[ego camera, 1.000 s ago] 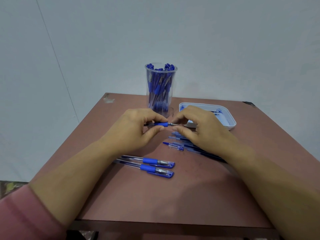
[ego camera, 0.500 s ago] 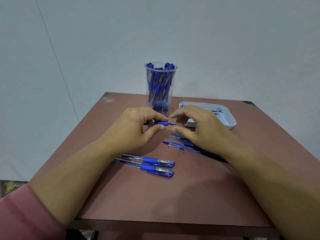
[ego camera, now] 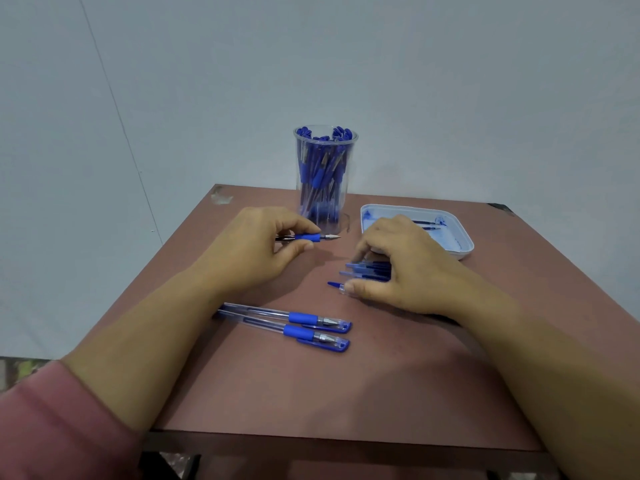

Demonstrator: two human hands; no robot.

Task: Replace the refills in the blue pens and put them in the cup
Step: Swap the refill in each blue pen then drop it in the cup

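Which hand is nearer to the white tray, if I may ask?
Right. The right hand is just in front of the tray; the left hand is farther left, beside the cup.

Soft, even, rather dim bluish light; faint shadows under the forearms on the surface (ego camera: 381, 393). Wide-angle bending at edges; slightly soft focus throughout.
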